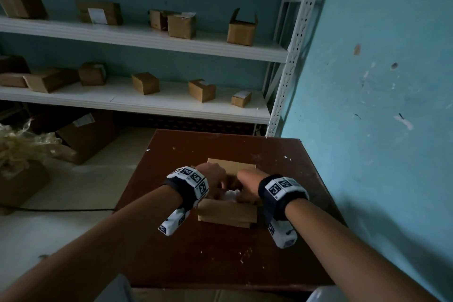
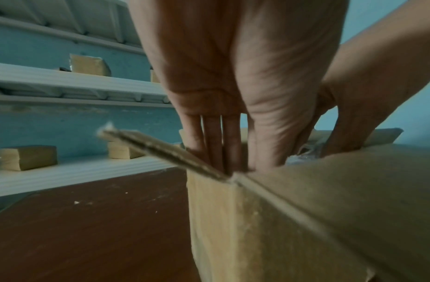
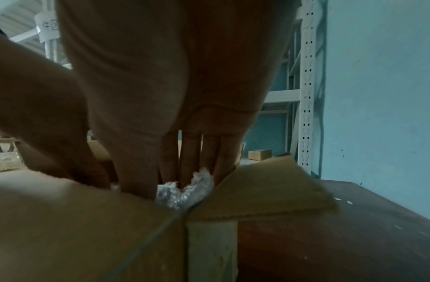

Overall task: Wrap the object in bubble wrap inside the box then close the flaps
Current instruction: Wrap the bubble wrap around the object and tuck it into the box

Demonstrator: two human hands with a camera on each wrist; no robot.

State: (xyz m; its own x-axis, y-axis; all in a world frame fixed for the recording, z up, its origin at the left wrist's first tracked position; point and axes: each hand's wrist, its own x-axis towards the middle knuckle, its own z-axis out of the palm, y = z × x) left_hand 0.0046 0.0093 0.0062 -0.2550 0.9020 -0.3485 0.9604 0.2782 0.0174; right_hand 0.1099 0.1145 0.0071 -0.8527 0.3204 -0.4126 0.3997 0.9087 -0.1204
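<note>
A small cardboard box [image 1: 228, 211] stands on the brown table [image 1: 220, 260] with its flaps spread out. Both hands reach down into it. My left hand [image 1: 212, 179] goes in at the left wall, its fingers [image 2: 221, 141] straight and pointing down, tips hidden below the rim. My right hand [image 1: 248, 185] goes in at the right side, fingers [image 3: 192, 152] also straight, pressing into crumpled bubble wrap [image 3: 185, 192]. The bubble wrap [image 1: 230, 195] shows white between the hands. The object inside is hidden under the wrap and the hands.
The table's right edge lies against a blue wall [image 1: 380, 105]. White shelves [image 1: 147, 103] behind the table carry several small cardboard boxes. On the floor at the left sit a larger carton [image 1: 85, 137] and a heap of packing material [image 1: 17, 147].
</note>
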